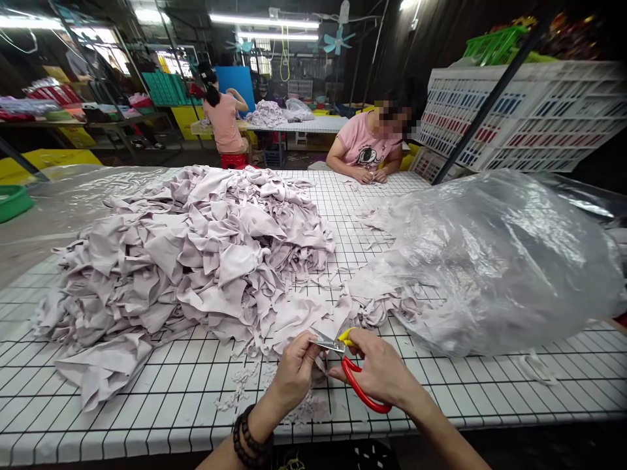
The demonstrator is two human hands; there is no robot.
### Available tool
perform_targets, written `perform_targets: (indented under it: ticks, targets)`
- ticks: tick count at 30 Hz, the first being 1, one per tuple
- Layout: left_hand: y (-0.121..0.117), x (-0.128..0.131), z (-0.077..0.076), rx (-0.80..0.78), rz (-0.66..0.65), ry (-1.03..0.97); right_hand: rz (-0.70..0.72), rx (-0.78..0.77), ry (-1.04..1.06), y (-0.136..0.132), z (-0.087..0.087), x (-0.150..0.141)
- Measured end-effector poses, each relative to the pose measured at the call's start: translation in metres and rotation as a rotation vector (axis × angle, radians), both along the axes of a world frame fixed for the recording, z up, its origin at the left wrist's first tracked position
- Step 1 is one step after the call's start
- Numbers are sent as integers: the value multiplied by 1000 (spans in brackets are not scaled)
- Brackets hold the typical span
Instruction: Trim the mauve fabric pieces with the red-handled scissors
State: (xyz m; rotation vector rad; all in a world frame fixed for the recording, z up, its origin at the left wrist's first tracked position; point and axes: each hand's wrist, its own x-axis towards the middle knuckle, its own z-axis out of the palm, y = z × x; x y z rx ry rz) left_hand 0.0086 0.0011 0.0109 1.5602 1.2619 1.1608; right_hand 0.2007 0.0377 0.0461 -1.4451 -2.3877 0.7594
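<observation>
My right hand (385, 369) is wrapped round a pair of scissors (365, 388) with one red and one yellow handle. Their blades point left and meet my left hand (296, 369), whose fingers pinch the edge of a pale lilac fabric piece (301, 320). Most of that piece lies on the table beyond my fingers, and its end is partly hidden by my hands. Small fabric trimmings (240, 385) are scattered on the checked cloth, left of and below my left hand. A dark beaded bracelet circles my left wrist.
A big heap of lilac fabric pieces (196, 248) covers the table's left side. To the right lies a bulging clear plastic bag (509, 267). Across the table sits a person in a pink shirt (367, 140); another person works farther back. White crates (519, 117) stand at the right.
</observation>
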Motion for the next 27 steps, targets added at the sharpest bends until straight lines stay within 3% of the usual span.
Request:
perform_targets:
  ticks: [9, 27]
  targets:
    - [1, 1, -7, -26, 6, -52, 3, 7, -13, -4, 2, 0]
    - [2, 1, -5, -64, 5, -59, -23, 138, -83, -5, -5, -1]
